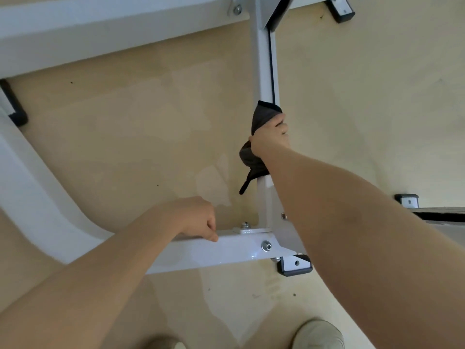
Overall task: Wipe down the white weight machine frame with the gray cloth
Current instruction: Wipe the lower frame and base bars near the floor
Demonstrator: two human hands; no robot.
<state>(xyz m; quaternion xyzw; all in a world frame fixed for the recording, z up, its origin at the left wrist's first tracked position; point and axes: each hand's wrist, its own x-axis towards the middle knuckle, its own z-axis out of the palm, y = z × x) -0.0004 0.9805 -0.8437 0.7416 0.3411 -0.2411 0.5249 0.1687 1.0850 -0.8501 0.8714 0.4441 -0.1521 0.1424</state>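
The right hand [270,137] is wrapped around the gray cloth [260,117], and the cloth is clamped by its fingers against the upright bar [264,71] of the white weight machine frame [50,34]. The cloth is bunched around that bar, with 1 fold showing above the hand and a darker tail hanging below the wrist, beside the bar's lower part. The left hand [198,217] is set on the top edge of the horizontal frame bar [226,250], its fingers curled over the far edge and its thumb pointing along the near edge; nothing else is held in it. The 2 hands are kept well apart, the right higher and farther out than the left. Where the upright meets the horizontal bar, a bolted plate [251,230] and a bolt head [266,246] are seen. A black-capped foot [294,265] is seen just beneath that joint. Everything stands on a tan floor [125,134]. 2 light shoes [318,336] are seen at the bottom edge.
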